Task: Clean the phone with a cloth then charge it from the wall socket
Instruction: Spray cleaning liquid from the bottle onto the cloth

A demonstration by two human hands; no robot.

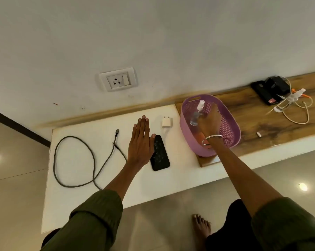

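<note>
- One phone [159, 153], lying flat, its left edge under the thumb of the left hand [141, 144].
- One grey cable [75, 160], looped to the left of that hand.
- One white plug adapter [167, 121], just beyond the phone, between the two hands.
- One wall socket [118, 79], up past the left hand's fingertips.
- One purple basket [232, 127], around the right hand [209, 122].
- One spray bottle [197, 115], in the basket at the right hand's fingers.
- One bracelet [211, 138], on the right wrist.
- One white cable [296, 113], far right of the right hand.
</note>
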